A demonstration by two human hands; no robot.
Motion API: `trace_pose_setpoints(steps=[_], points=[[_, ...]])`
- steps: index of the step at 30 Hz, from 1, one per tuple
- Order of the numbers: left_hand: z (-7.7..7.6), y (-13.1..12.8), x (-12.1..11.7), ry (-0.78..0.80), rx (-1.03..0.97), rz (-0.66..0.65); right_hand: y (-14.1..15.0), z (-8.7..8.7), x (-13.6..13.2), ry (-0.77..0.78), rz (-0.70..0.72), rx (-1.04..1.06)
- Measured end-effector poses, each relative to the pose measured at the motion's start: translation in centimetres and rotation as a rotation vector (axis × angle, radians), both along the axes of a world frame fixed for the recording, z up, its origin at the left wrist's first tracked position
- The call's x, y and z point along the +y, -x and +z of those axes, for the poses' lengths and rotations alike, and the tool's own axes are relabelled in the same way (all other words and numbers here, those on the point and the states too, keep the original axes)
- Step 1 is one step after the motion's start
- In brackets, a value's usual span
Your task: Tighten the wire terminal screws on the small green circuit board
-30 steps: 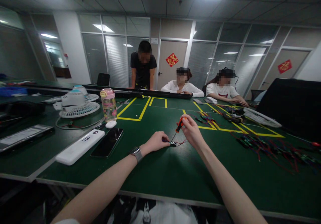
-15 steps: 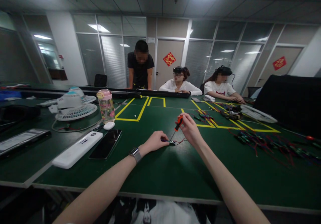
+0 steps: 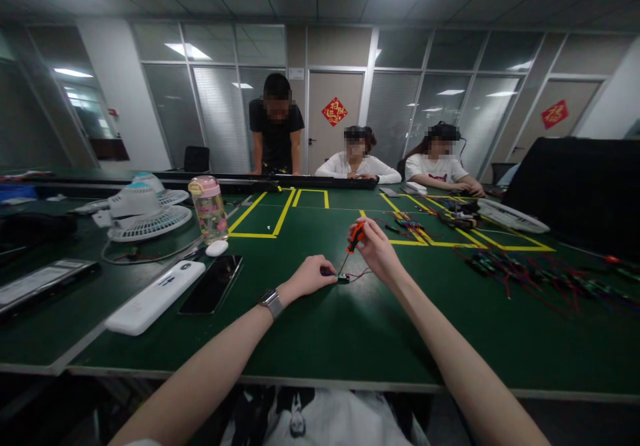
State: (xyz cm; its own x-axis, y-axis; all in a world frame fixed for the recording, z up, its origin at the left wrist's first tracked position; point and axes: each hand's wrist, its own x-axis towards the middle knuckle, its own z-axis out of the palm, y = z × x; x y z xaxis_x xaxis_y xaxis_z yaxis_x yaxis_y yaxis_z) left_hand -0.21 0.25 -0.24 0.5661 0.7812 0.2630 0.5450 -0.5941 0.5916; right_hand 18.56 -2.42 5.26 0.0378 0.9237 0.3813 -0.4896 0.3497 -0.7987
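In the head view, my right hand (image 3: 376,245) is closed around the orange-and-black handle of a screwdriver (image 3: 357,238). The shaft slants down and left, and its tip meets a small green circuit board (image 3: 343,278) on the table. My left hand (image 3: 314,277) pinches the left end of this board, with a dark part showing at the fingertips. Thin red and dark wires (image 3: 361,273) run from the board's right side under my right hand. Exactly where the tip sits on the board is too small to tell.
On the green table (image 3: 320,346), a black phone (image 3: 213,285), white power bank (image 3: 155,298), pink-lidded bottle (image 3: 209,211) and white fan (image 3: 150,223) stand left. Several wired boards (image 3: 540,273) lie right, near yellow tape (image 3: 460,245). Three people are across the table.
The screwdriver and my right hand have shifted very slightly, with the tip staying at the board. The whole view has tilted a little. My left hand keeps its pinch.
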Motion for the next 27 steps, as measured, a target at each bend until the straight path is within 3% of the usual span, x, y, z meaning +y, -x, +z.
trace_pose_setpoints(steps=[4,12,21,27], points=[[0.18,0.05,-0.08,-0.002,0.009,-0.001,-0.29,-0.13,0.23,-0.018,-0.057,-0.022],[0.47,-0.02,-0.35,-0.003,0.017,0.009,-0.2,0.24,-0.24,-0.041,0.046,-0.051],[0.48,-0.05,-0.3,-0.005,0.017,0.003,-0.34,0.21,-0.07,-0.034,-0.012,-0.055],[0.22,-0.09,-0.13,-0.024,0.02,0.001,-0.17,0.38,-0.4,-0.011,0.053,-0.048]])
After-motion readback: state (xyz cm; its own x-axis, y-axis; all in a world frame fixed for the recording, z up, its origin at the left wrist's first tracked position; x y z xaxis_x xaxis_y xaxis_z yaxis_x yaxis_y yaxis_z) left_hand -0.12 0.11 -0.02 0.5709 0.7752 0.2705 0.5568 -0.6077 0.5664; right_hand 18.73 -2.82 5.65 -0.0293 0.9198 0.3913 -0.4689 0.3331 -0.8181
